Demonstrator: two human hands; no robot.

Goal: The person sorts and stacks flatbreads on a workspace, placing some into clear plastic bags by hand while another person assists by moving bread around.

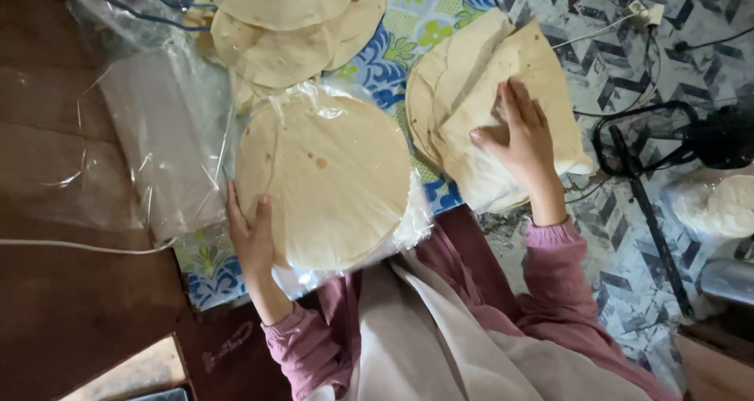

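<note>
Pink sleeves and a pale apron [440, 322] fill the near edge of the view, and both hands reach out from them over a patterned cloth [393, 55]. At the near left, the left hand [253, 240] lies flat and open against the edge of a round stack of flatbreads [326, 177] that sits on clear plastic wrap [412, 216]; thumb on top, fingers along the rim, steadying rather than clasping. To the right, the right hand [522, 130] presses open-palmed on a folded pile of flatbreads [471, 87], fingers spread, closed on nothing. Farther off, a third heap of flatbreads [290, 20] overlaps the far edge of the cloth, and a clear plastic bag [161, 134] lies to the left. A black fan stand [652, 146] rests on the patterned floor at the right.

These breads look thin, light and floppy, likely to tear or crease if pinched at one spot. Sliding flat fingers under the rim and supporting the stack from beneath seems the safest hold.
</note>
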